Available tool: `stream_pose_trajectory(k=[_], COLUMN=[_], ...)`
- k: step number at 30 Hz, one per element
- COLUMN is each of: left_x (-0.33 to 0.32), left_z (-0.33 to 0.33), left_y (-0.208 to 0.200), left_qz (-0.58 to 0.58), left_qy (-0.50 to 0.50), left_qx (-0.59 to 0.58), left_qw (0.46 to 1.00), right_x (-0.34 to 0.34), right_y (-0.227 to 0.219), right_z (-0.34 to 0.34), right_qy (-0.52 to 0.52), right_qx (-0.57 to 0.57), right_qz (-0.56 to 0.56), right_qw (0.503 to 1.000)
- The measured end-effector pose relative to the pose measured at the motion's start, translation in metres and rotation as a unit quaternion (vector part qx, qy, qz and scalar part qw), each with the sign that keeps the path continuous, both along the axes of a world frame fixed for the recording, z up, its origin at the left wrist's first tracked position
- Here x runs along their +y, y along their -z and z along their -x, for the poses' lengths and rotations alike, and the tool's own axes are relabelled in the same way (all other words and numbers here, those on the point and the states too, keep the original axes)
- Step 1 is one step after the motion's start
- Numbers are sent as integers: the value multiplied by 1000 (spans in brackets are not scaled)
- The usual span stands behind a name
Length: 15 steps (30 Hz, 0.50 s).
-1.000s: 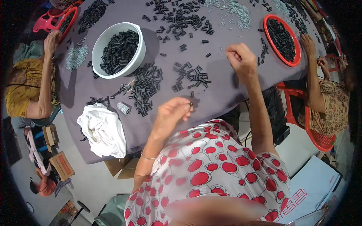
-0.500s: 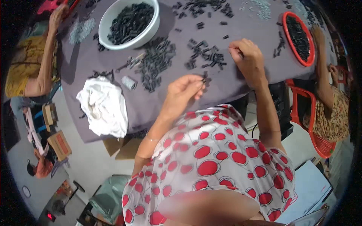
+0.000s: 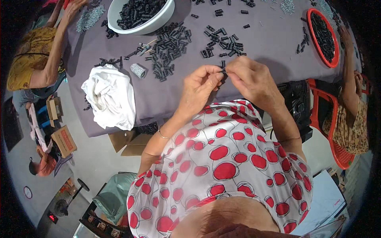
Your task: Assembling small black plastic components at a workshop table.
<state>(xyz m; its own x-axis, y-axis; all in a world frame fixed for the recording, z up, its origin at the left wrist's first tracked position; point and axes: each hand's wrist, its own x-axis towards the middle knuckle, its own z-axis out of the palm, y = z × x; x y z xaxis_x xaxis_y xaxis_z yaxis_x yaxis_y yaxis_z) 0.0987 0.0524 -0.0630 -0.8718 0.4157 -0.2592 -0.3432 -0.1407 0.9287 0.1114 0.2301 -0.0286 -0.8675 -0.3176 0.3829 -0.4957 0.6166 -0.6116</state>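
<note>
The left hand [image 3: 198, 85] and the right hand [image 3: 250, 79] meet above the near edge of the grey table [image 3: 262, 43], and the fingertips of the 2 hands pinch 1 small black piece [image 3: 223, 72] between them. The piece sits right in the pinch, and it is too small to tell which way it points. A loose pile of black pieces [image 3: 222, 41] lies just past the pinch, a bit closer to the right hand.

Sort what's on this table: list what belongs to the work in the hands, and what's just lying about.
In the work:
left hand and right hand, pinching one small black piece between them
loose black pieces just beyond
white bowl of the same pieces

Lying about:
white cloth
grey spool
red tray, by another person
</note>
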Motion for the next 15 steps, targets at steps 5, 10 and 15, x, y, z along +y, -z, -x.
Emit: stream_pose_trajectory(k=[5, 10, 15], left_x=[2, 3, -4], left_z=[2, 4, 4], left_y=[-2, -2, -1], left_qz=[25, 3, -89], left_qy=[6, 5, -14], left_qx=[-8, -22, -48], left_qw=[1000, 1000, 995], right_x=[-3, -2, 13], right_y=[-1, 1, 3], right_z=[-4, -4, 5], right_qy=[14, 28, 70], right_qx=[-8, -17, 2], right_qz=[-7, 10, 68], right_qw=[1000, 999, 995])
